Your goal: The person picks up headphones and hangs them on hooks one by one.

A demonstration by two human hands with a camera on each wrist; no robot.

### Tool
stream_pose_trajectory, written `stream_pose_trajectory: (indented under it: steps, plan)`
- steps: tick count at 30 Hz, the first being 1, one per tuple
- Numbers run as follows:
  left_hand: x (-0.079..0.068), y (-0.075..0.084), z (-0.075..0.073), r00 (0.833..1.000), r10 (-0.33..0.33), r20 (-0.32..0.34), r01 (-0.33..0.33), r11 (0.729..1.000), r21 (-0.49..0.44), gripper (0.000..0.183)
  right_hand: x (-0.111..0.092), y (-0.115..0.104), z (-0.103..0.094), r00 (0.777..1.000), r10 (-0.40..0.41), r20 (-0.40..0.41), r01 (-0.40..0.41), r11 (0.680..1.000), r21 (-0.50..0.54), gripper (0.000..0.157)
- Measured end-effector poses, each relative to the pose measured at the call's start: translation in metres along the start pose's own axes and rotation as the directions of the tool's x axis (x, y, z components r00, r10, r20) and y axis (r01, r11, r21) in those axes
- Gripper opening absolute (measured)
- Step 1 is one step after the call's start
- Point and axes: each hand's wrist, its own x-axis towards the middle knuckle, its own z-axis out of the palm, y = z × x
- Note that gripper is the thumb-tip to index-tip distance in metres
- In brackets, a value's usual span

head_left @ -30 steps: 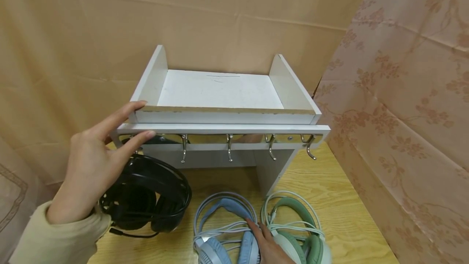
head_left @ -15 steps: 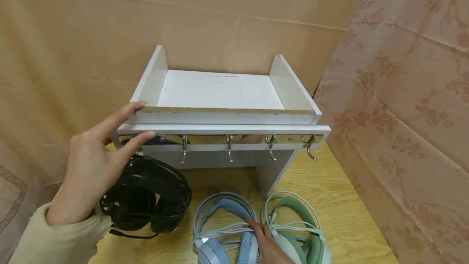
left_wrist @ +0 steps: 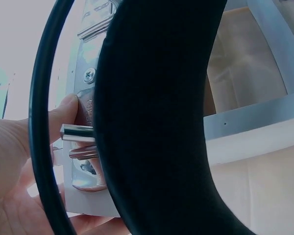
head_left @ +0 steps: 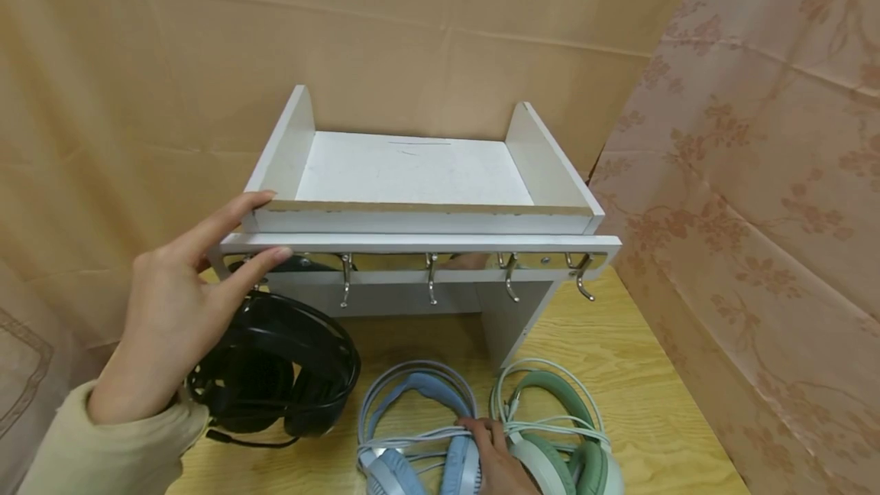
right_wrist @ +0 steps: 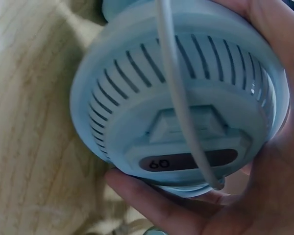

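Note:
In the head view my left hand grips the left end of a white shelf, thumb on the front rail and index finger on top. A black headset with a microphone boom hangs below that thumb; its headband covers much of the left wrist view, beside a metal hook. Low in the middle, my right hand holds the right earcup of blue headphones. The right wrist view shows thumb and fingers round that slotted earcup. The cable is bundled across the headphones.
Green headphones lie on the wooden table, just right of my right hand. Several metal hooks stick out along the shelf's front rail. Beige cloth hangs behind, and pink floral cloth on the right.
My right hand has moved slightly left and closed further round the blue earcup, and the blue headphones have shifted a little left. My left hand, the shelf and the black headset stay put.

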Motion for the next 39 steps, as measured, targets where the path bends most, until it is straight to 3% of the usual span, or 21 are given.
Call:
stream_pose_trajectory:
  steps: [8, 16, 26, 31, 34, 39]
  plan:
    - [0.000, 0.000, 0.001, 1.000, 0.001, -0.008, -0.001, 1.000, 0.016, 0.060, 0.001, 0.001, 0.002, 1.000, -0.006, -0.024, 0.006, 1.000, -0.028, 0.108]
    - [-0.001, 0.000, 0.002, 1.000, -0.007, -0.007, 0.008, 1.000, 0.022, 0.059, -0.005, 0.007, 0.008, 0.986, -0.081, -0.144, 0.057, 0.984, -0.166, 0.105]
    - [0.000, 0.001, 0.001, 1.000, -0.005, -0.010, 0.005, 1.000, 0.004, 0.059, -0.008, 0.021, 0.015, 0.935, -0.227, -0.271, 0.203, 0.972, -0.116, 0.100]
    - [0.000, 0.001, 0.000, 1.000, -0.003, -0.014, 0.003, 1.000, 0.010, 0.059, -0.015, 0.016, 0.025, 0.905, -0.194, -0.378, 0.155, 0.979, -0.132, 0.096]
    - [0.000, 0.001, 0.001, 1.000, -0.004, -0.014, 0.004, 1.000, 0.021, 0.060, -0.016, 0.012, 0.027, 0.914, -0.153, -0.377, 0.109, 0.985, -0.135, 0.096]
    - [0.000, 0.001, 0.001, 1.000, -0.014, -0.005, 0.014, 1.000, 0.012, 0.058, -0.010, 0.013, 0.021, 0.957, -0.105, -0.269, 0.083, 0.992, -0.092, 0.101]
